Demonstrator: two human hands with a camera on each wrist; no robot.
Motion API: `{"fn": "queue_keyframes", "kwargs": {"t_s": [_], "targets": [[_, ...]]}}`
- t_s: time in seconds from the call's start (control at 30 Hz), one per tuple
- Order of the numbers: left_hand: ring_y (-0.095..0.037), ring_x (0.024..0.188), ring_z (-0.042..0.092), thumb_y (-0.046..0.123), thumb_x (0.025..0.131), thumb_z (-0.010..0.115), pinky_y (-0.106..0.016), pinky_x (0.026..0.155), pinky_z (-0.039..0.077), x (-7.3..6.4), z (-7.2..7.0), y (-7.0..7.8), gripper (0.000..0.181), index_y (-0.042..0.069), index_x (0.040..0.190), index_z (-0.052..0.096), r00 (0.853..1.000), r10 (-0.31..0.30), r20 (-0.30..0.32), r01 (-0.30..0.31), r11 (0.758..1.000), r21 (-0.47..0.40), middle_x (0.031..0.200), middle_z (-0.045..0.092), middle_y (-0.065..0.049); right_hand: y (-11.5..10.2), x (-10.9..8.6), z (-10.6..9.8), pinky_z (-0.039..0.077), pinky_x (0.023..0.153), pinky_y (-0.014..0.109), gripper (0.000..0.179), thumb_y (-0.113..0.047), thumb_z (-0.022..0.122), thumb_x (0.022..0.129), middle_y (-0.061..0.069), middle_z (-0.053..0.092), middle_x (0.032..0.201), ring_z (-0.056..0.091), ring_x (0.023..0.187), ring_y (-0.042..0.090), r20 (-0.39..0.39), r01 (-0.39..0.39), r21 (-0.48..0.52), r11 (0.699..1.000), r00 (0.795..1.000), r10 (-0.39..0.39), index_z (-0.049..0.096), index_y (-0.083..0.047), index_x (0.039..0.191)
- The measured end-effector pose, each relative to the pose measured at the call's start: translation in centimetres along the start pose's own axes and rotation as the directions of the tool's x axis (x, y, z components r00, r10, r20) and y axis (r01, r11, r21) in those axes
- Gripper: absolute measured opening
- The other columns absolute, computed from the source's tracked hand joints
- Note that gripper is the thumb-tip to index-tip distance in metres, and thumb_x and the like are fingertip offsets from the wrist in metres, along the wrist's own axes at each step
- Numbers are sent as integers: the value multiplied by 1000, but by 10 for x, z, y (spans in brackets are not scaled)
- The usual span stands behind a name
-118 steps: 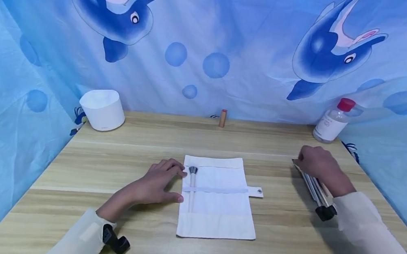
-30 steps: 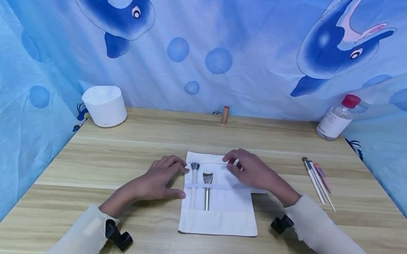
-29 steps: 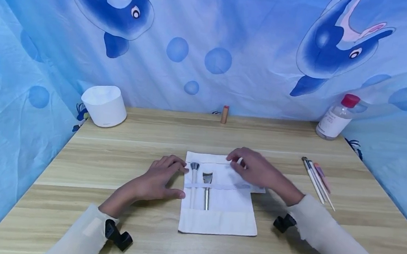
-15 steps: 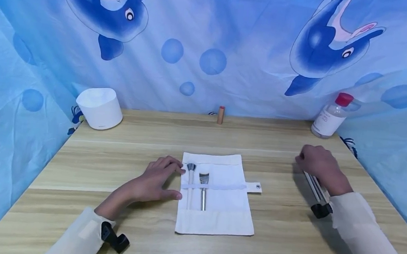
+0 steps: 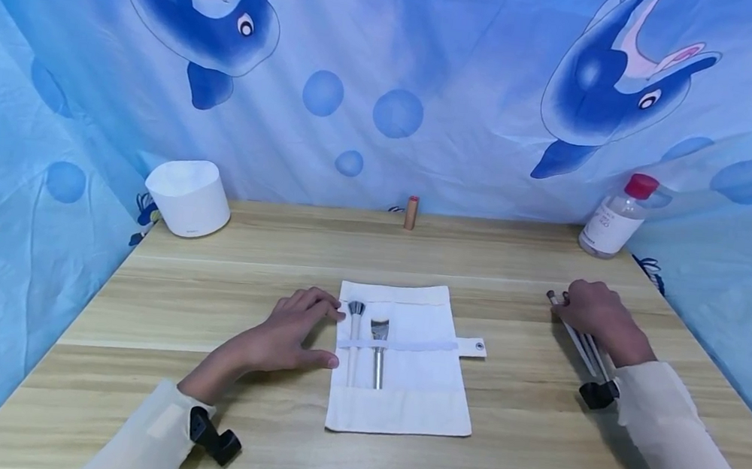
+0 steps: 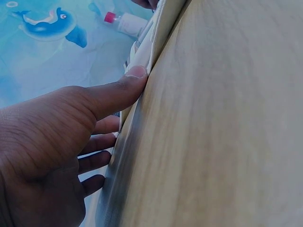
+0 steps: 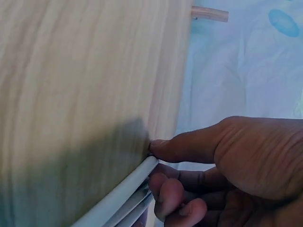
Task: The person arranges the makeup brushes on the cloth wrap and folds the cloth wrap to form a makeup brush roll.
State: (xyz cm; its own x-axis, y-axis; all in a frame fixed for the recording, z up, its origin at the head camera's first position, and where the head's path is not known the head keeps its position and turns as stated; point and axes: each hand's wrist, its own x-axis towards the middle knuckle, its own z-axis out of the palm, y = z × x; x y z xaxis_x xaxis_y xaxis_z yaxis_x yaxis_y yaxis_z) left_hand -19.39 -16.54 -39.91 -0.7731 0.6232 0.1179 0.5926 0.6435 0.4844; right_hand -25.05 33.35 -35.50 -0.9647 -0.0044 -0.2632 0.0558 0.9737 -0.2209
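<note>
Right hand (image 5: 602, 317) shifted from pouch (image 5: 400, 410) to loose brushes (image 5: 584, 351), right of frame; fingers curled, grip can't be told. Left hand (image 5: 288, 335) loosely spread, holding nothing, touching pouch's left edge, lower centre.

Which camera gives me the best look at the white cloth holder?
The head view: it looks down on nearly all of the white cloth holder, spread open. The left wrist view catches only a narrow strip by the left hand; the right wrist view doesn't show it.
</note>
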Motion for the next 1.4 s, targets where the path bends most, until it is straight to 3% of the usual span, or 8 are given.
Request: {"fn": "queue_keyframes", "kwargs": {"t_s": [0.2,0.4,0.63,0.77,0.87,1.0,1.17,1.4], "targets": [[-30,137,34,50,85,78,-57,103,25,0,0,0,63,13,133,57,1000,2,5,-2,1000,4,144,42,-7,-15,5,-8,47,55,33,28,-24,57,100,11,59,77,56,66,24,-22,20,82,996,1000,-18,69,1,94],[-30,137,34,50,85,77,-57,103,26,1,1,-1,63,13,133,58,1000,3,3,-3,1000,4,144,43,-6,-48,10,-14,51,59,33,29,-26,59,101,11,66,87,65,73,25,-185,216,221,951,967,-176,67,1,109],[-28,138,32,52,85,76,-56,103,26,-1,1,-3,63,14,133,58,1000,-2,5,2,1000,-2,145,42,-5,-101,20,-4,56,62,33,28,-24,65,99,12,69,90,68,77,32,-304,450,478,754,891,-339,65,-2,117],[-26,139,30,51,85,77,-54,104,25,0,1,-3,63,15,134,57,1000,-18,16,18,1000,2,146,41,-3,-132,24,6,56,65,36,30,-26,67,98,16,69,92,67,79,36,-287,477,619,624,877,-386,65,-3,116],[-26,138,31,51,85,77,-53,104,25,0,1,-3,64,15,135,57,1000,-20,15,20,1000,6,146,41,-3,-151,25,14,56,67,42,28,-28,67,99,20,70,98,67,79,37,-249,471,666,578,871,-423,63,-5,114],[-27,137,33,50,84,78,-55,103,26,1,1,-2,64,14,133,58,1000,-2,-3,2,1000,5,145,42,-4,-169,25,25,53,67,49,24,-25,64,100,23,69,102,68,77,36,-176,450,683,575,866,-468,62,-6,114],[-27,137,32,51,84,78,-54,104,26,2,1,-2,64,14,133,58,1000,-9,4,9,1000,11,145,42,-4,-178,24,41,50,61,38,24,-23,63,101,19,71,97,67,71,30,-26,376,702,605,862,-505,62,-3,113],[-27,137,32,50,84,78,-54,104,25,0,1,-2,64,15,133,58,1000,-19,9,19,1000,11,145,42,-4,-176,16,55,43,54,28,23,-22,63,100,16,71,96,60,61,21,158,266,737,621,826,-541,66,-1,110]]}}
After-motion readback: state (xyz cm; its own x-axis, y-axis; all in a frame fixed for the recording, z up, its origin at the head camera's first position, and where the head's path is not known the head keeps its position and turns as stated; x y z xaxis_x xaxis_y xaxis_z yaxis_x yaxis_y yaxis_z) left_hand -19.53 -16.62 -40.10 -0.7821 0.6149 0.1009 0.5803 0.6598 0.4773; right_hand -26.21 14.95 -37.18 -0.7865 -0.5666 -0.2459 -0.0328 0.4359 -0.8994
